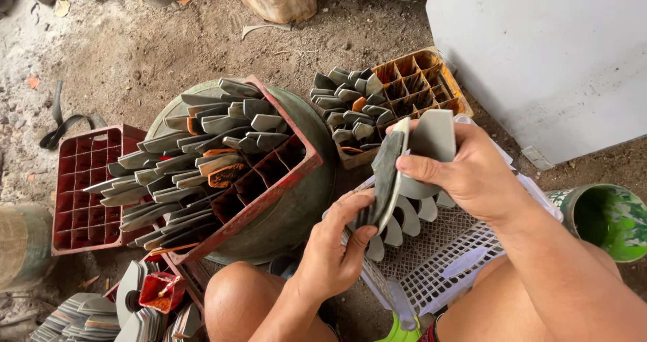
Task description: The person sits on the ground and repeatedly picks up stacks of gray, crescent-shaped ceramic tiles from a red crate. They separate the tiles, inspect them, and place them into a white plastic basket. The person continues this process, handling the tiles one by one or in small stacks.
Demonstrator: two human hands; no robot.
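Both bare knees sit nearest, with the left hand (333, 247) above them, fingers curled around the lower end of a dark metal blade (385, 173). Right hand (465, 170) pinches a pale grey blade (435, 136) just beside it, over a white plastic basket (438, 268) of similar blades. Left, a red crate (269, 180) rests tilted on a green drum (310, 200); an orange crate (421, 79) lies farther off.

Dirt floor (168, 52) — red crate (84, 187), white basket (445, 261), green bucket (610, 217) on it.
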